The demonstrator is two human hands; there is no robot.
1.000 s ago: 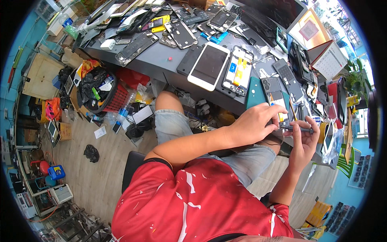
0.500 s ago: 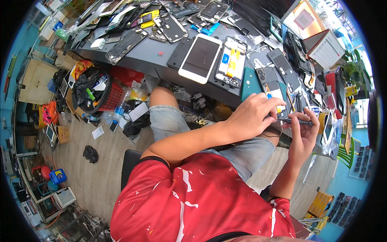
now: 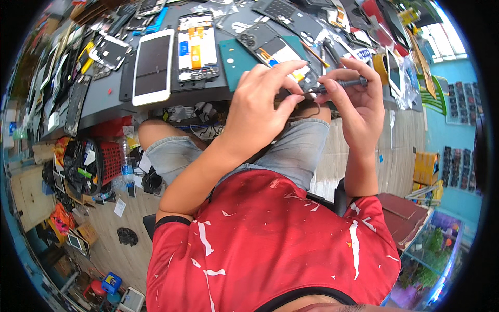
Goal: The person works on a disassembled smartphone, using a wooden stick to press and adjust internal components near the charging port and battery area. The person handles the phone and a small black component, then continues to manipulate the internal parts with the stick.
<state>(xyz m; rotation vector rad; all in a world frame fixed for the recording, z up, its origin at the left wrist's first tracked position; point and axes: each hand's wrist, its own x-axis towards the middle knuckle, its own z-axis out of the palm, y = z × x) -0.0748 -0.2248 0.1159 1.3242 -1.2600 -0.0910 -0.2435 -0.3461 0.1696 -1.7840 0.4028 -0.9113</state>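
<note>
My left hand (image 3: 260,106) is bent over the lower end of an opened dark phone (image 3: 270,44), fingers curled on it, lying partly on a green mat (image 3: 233,65). My right hand (image 3: 358,114) grips a dark screwdriver (image 3: 351,82) almost level, its tip at the phone's bottom end beside my left fingertips; the exact contact is hidden. A yellow-tipped thin tool (image 3: 314,55) lies just right of the phone. Left of the mat are an opened phone with orange ribbons (image 3: 196,47) and a white phone (image 3: 153,67) with a dark screen.
Phone parts (image 3: 109,52) crowd the grey desk (image 3: 99,101). A roll of yellow tape (image 3: 380,66) sits at right. Below are a red basket with black bags (image 3: 112,158), a green chair (image 3: 434,101) and, lower right, a lit fish tank (image 3: 431,260).
The camera view has shifted, so the desk and both hands appear higher and further left, and the fish tank has come into view. The grip on phone and screwdriver looks much the same.
</note>
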